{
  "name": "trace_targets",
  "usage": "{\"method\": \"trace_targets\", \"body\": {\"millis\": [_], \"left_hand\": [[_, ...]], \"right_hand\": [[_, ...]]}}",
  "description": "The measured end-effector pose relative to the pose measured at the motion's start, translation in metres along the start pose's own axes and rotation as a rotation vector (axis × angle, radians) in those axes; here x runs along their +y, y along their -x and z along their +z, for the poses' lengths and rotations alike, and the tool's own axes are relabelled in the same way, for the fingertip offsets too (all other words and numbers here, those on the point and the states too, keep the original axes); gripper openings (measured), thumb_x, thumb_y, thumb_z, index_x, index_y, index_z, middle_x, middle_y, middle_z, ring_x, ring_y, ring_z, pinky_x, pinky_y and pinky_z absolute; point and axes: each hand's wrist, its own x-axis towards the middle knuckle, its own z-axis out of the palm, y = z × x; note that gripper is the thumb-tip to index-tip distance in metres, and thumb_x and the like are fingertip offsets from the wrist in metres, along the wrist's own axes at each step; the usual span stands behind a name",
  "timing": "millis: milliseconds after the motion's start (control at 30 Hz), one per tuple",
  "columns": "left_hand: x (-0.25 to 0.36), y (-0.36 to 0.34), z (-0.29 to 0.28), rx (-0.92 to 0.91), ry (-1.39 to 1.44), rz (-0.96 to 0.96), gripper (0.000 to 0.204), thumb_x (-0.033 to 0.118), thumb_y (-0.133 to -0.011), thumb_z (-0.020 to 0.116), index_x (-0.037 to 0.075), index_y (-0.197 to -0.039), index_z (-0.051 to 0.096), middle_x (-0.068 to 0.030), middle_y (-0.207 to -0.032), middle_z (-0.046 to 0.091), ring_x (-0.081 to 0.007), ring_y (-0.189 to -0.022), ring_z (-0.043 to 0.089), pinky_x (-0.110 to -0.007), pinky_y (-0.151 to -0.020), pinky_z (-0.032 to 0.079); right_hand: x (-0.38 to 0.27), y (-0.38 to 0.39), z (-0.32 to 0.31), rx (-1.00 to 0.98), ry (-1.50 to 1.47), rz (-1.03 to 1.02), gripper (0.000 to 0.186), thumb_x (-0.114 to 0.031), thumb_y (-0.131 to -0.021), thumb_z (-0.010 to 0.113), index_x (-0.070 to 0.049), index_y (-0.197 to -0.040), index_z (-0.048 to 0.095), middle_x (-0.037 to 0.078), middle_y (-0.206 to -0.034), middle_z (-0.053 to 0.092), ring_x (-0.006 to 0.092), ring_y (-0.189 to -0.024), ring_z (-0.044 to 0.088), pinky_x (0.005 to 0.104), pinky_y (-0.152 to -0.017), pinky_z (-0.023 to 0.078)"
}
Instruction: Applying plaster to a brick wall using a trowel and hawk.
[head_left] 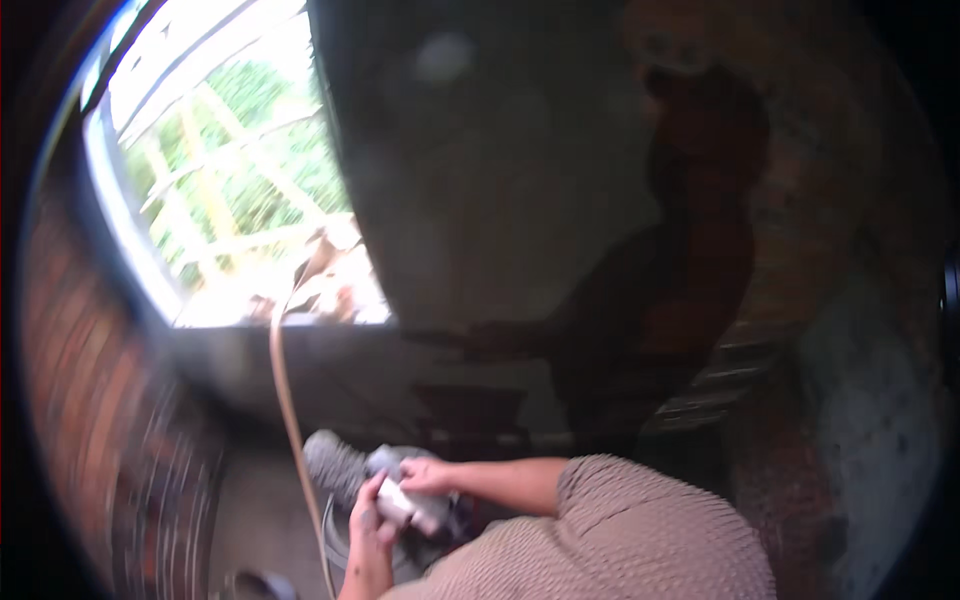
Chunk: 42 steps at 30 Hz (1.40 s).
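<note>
Both hands meet low in the middle of the view, in front of my body. My left hand (370,522) is closed around a small white object (396,501), whose kind is too blurred to tell. My right hand (428,476) is closed, with its fingertips at the upper end of that same white object. Just beyond the hands sits a pale blue-grey lump (384,459). Beside it, to the left, is a grey fuzzy piece (335,466). Below the hands, a round grey rim (335,535) shows in part, and dark items there cannot be made out.
A tan hose (284,392) runs from the bright barred window (240,180) down past my left hand. A dark glossy panel (480,200) with a person's reflection fills the far side. Brick walls (85,400) stand left. A small round item (262,585) lies at the lower left.
</note>
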Motion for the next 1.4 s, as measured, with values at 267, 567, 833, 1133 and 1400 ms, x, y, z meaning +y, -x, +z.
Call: {"method": "trace_targets", "body": {"millis": [267,567,833,1133,1400], "left_hand": [[0.040,-0.017,-0.077,-0.270,0.039,-0.038,0.029,0.010,-0.082,0.060,0.002,-0.110,0.058,-0.0129,-0.093,0.063,-0.0228,-0.077,0.062,-0.038,-0.070,0.053],[0.054,0.019,-0.089,-0.143,-0.144,-0.020,0.035,0.010,-0.082,0.054,-0.005,-0.114,0.055,-0.0251,-0.107,0.061,-0.0350,-0.097,0.062,-0.053,-0.085,0.049],[0.076,0.057,-0.059,-0.205,-0.205,0.004,0.032,0.008,-0.081,0.055,-0.005,-0.110,0.058,-0.0247,-0.109,0.061,-0.0335,-0.095,0.062,-0.053,-0.086,0.049],[0.083,0.094,0.014,-0.196,-0.495,0.032,0.023,0.009,-0.079,0.060,-0.003,-0.098,0.063,-0.0168,-0.095,0.065,-0.0222,-0.078,0.063,-0.040,-0.070,0.054],[0.050,0.082,0.139,-0.153,-1.437,0.120,0.020,0.012,-0.076,0.063,-0.003,-0.087,0.064,-0.0126,-0.076,0.062,-0.0191,-0.062,0.057,-0.031,-0.055,0.049]], "right_hand": [[0.013,-0.029,0.054,0.447,0.246,0.115,0.033,-0.014,-0.075,0.059,-0.003,-0.103,0.047,0.013,-0.084,0.058,0.0225,-0.064,0.059,0.0299,-0.056,0.049],[0.029,0.002,0.015,0.603,1.510,-0.122,0.022,-0.016,-0.080,0.052,-0.005,-0.099,0.049,0.017,-0.085,0.062,0.0349,-0.069,0.064,0.0440,-0.059,0.050],[-0.017,0.024,0.004,0.845,1.443,-0.330,0.021,-0.013,-0.078,0.051,-0.007,-0.098,0.052,0.015,-0.081,0.061,0.0334,-0.065,0.062,0.0420,-0.058,0.050],[-0.018,0.032,-0.018,0.963,0.211,-0.228,0.022,-0.011,-0.076,0.050,-0.007,-0.096,0.055,0.012,-0.082,0.060,0.0267,-0.064,0.058,0.0367,-0.057,0.047],[-0.038,0.071,0.017,0.433,-0.983,-0.864,0.038,-0.029,-0.092,0.046,-0.005,-0.119,0.056,0.012,-0.111,0.062,0.0244,-0.098,0.059,0.0406,-0.087,0.045]]}}
